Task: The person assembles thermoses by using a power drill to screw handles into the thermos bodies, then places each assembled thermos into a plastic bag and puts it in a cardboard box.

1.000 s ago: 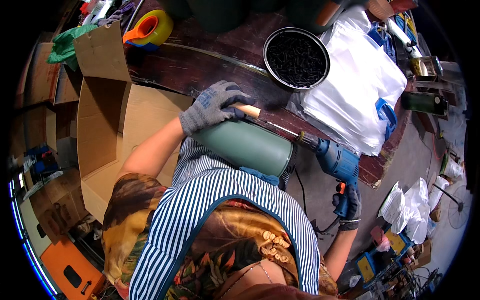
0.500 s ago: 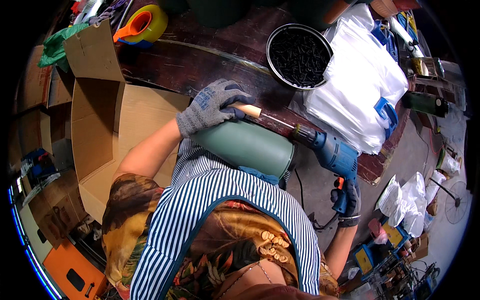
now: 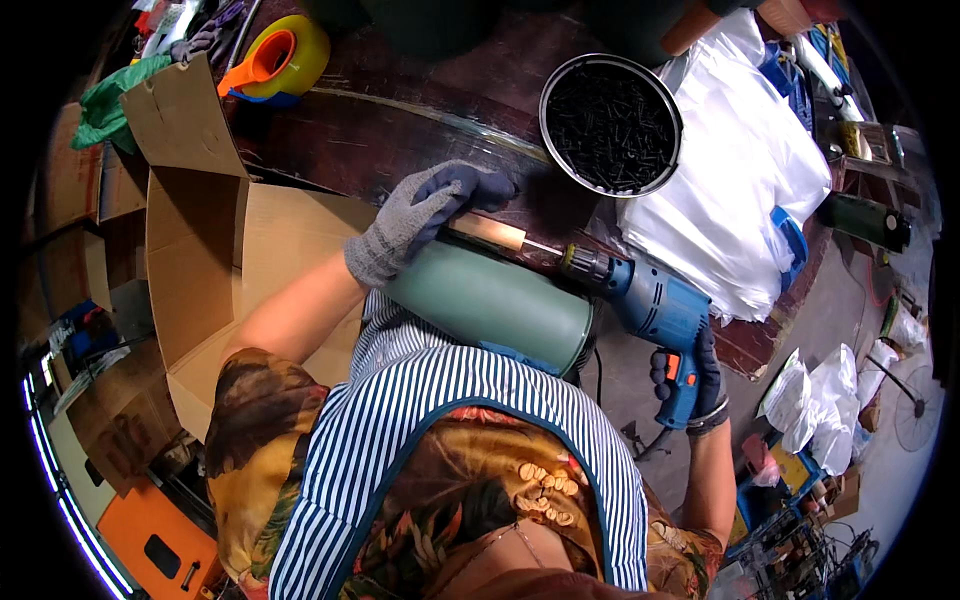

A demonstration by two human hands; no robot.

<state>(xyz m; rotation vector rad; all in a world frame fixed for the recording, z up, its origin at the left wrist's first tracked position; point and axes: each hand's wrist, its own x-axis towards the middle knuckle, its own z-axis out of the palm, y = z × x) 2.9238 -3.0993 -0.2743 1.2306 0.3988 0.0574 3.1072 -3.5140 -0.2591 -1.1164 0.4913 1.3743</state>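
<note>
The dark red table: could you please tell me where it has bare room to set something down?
The broadest bare patch of table lies between the yellow roll, the round tin and the left hand. Crowded: the right, under white plastic, and the far side, beneath dark green containers.

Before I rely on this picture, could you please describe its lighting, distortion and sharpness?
Head view: a black fisheye surround, scenery bending toward the rim; head view: white plastic bright, nearly washed out in places; head view: shadow inside the cardboard box, soft sheen on the green cylinder, blue drill fairly sharp.
</note>
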